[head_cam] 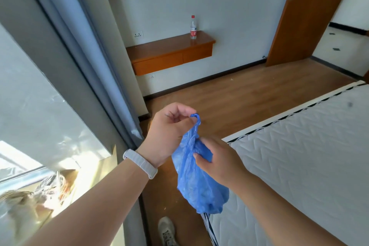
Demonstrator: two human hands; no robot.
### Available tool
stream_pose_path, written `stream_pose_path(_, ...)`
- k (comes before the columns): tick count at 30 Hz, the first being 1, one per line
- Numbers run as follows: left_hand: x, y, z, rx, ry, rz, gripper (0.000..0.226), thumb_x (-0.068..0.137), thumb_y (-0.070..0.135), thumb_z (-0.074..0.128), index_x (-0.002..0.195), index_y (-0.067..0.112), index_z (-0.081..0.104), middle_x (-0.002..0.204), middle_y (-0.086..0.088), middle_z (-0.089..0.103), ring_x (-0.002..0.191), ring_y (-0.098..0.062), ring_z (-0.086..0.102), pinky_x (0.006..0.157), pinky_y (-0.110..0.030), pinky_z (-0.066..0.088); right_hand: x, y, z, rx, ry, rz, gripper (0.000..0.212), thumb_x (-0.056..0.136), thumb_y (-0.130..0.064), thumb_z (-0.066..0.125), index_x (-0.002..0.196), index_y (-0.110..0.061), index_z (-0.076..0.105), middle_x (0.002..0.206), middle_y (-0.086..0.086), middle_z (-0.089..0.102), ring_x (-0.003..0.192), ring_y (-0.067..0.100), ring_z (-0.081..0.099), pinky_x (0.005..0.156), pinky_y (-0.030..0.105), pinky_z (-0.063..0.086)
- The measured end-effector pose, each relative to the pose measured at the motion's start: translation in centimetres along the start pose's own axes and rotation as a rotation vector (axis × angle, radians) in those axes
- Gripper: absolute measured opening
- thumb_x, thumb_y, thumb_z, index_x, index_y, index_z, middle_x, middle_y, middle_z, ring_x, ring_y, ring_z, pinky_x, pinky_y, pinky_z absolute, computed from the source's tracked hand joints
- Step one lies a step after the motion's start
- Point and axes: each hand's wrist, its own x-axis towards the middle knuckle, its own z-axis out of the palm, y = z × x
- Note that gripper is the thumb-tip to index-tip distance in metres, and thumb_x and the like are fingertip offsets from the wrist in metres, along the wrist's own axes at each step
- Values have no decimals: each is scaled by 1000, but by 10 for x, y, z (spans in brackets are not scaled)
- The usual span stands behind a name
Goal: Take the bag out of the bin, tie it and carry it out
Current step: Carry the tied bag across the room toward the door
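A blue plastic bag [199,183] hangs in the air in front of me, full and rounded at the bottom, its neck gathered and twisted. My left hand [169,132], with a pale band on the wrist, pinches one blue loop at the top of the bag. My right hand [217,158] grips the other bunched part of the neck, slightly lower and to the right. No bin is in view.
A bare quilted mattress [299,156] fills the right side. Wooden floor [229,106] runs ahead to an open wooden door [307,16] at the far right. A wall shelf [169,54] carries a bottle [193,27]. Grey curtain [75,56] and window on the left. My shoe [166,229] below.
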Motion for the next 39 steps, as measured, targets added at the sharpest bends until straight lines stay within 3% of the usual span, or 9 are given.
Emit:
stream_pose_path(4, 46, -15, -36, -35, -11, -11, 17, 82, -7, 65, 81, 10, 67, 72, -1, 70, 66, -15, 65, 61, -24, 52, 52, -4, 24, 5, -6, 17, 25, 86, -44, 54, 107, -30, 54, 96, -12, 59, 85, 13, 55, 71, 37, 51)
stream_pose_path(9, 114, -31, -94, -64, -28, -12, 20, 81, -6, 66, 80, 15, 69, 78, -5, 70, 74, -23, 63, 71, -32, 53, 130, -13, 58, 14, -2, 60, 23, 86, -39, 58, 105, -26, 57, 94, -9, 58, 84, 11, 54, 72, 34, 49)
stream_pose_path(16, 197, -33, -166, -85, -62, 4, 19, 82, -4, 65, 81, 15, 69, 78, -6, 70, 72, -23, 63, 69, -34, 53, 229, -37, 97, -10, 6, 70, 30, 85, -43, 55, 113, -31, 55, 102, -12, 57, 91, 9, 55, 76, 32, 50)
stream_pose_path(21, 234, -35, -201, -127, -49, 19, 13, 84, -4, 64, 85, 9, 67, 79, -8, 69, 71, -24, 61, 67, -35, 53, 282, -42, 115, -34, 0, 45, 28, 83, -46, 54, 107, -31, 54, 99, -12, 54, 88, 8, 54, 74, 34, 50)
stream_pose_path(26, 266, -43, -222, -146, -27, 12, 14, 83, -5, 65, 85, 9, 67, 75, -1, 69, 67, -14, 63, 63, -26, 51, 321, -39, 132, -38, -17, 38, 34, 81, -49, 50, 107, -29, 55, 97, -11, 55, 90, 10, 54, 74, 37, 50)
stream_pose_path(39, 417, -90, -227, -89, -11, -62, 13, 82, -3, 67, 86, 9, 68, 78, -3, 69, 72, -17, 62, 69, -29, 51, 454, 38, 155, 25, -16, 56, 21, 84, -44, 56, 100, -30, 54, 89, -15, 53, 83, 7, 53, 70, 30, 48)
